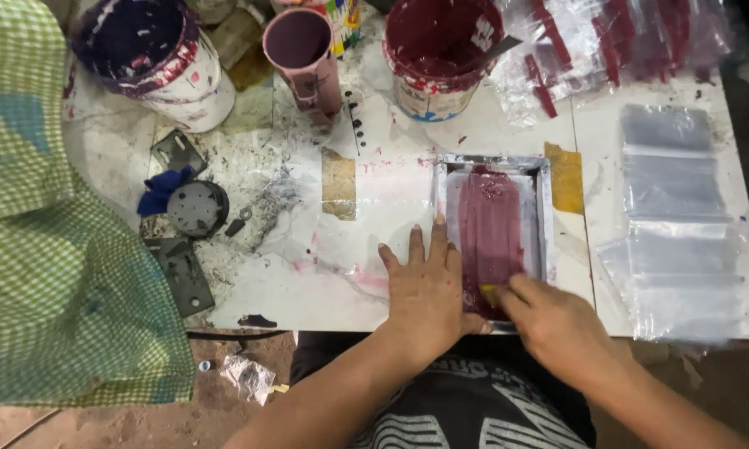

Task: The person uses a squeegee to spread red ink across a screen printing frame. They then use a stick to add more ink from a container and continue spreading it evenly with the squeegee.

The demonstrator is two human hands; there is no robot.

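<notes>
On table: metal-framed screen (544,218), maroon ink-smeared.

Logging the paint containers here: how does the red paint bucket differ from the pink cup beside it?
The red paint bucket is wide and squat; the pink cup is narrow and tall. The bucket's inside is coated deep red, with a flat tool leaning on its rim; the cup looks dull mauve inside, with nothing sticking out. The bucket's outside is white with smears; the cup's is pink. Both stand open at the table's far edge.
</notes>
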